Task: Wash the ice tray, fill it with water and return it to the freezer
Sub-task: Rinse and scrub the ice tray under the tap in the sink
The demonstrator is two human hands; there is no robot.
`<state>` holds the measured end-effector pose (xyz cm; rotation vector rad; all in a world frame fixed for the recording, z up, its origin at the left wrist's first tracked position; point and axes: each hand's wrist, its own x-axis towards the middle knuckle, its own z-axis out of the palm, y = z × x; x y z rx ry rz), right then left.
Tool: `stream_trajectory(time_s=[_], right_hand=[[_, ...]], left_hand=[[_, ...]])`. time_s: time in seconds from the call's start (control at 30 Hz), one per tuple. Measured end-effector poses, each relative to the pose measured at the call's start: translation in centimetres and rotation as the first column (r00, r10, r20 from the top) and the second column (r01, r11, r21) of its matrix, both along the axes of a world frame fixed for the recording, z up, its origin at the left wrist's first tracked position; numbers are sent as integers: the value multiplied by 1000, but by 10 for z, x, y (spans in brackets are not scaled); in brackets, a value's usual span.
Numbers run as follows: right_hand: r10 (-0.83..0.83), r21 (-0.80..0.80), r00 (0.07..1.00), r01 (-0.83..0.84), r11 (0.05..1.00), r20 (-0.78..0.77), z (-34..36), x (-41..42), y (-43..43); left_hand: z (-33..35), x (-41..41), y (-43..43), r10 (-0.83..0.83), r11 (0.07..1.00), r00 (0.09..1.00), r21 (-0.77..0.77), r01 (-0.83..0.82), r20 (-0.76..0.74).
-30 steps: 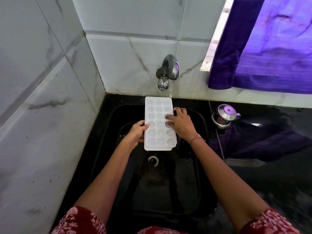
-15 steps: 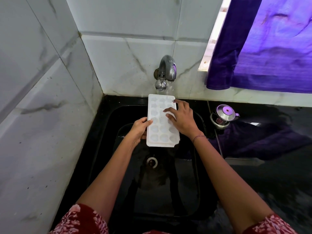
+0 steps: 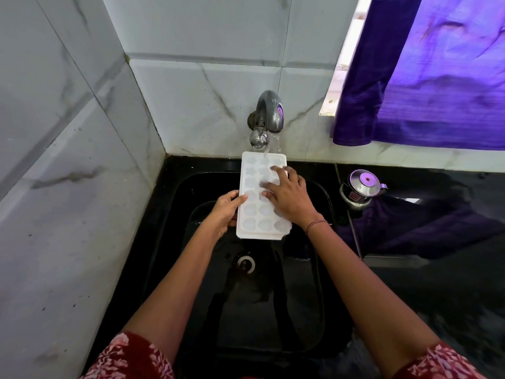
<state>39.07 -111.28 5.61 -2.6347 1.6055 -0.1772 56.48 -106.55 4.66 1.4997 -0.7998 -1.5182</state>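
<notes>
A white ice tray [image 3: 255,214] with several round cells is held above the black sink [image 3: 191,269], its far end under the steel tap [image 3: 266,119]. Water runs from the tap onto the tray's far cells. My left hand [image 3: 225,212] grips the tray's left edge, thumb on top and fingers underneath. My right hand [image 3: 289,198] lies flat on the tray's right side, its straight fingers spread across the cells in the water stream.
Marble-patterned tile walls close in on the left and behind. A steel vessel with a purple knob [image 3: 360,191] stands on the black counter to the right, beside a dark purple cloth [image 3: 426,228]. A purple curtain [image 3: 437,77] hangs at the upper right. The drain [image 3: 246,263] lies below the tray.
The tray has moved farther back under the tap and water now falls on it. My right hand has slid up the tray toward the stream.
</notes>
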Motion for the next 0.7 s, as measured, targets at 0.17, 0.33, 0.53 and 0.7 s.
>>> stream_trajectory(time_s=[0.17,0.33,0.53,0.7], right_hand=[[-17,-16,1000,17,1000,6,2,-1,0],[-4,-1,1000,4,1000,2,2,-3,-1],[7,-12,1000,-6,1000,31,1,-2,-1],[5,-40,998,-2,999,69,2,-5,-4]], left_hand=[[0,-1,1,-8,1000,1000,-1,8,-6],[0,-1,4,-8,1000,1000,-6,8,-15],[0,-3,3,7,1000,999,-8,-8,-46],[1,-8,3,-25,1000,999,-14,25,-42]])
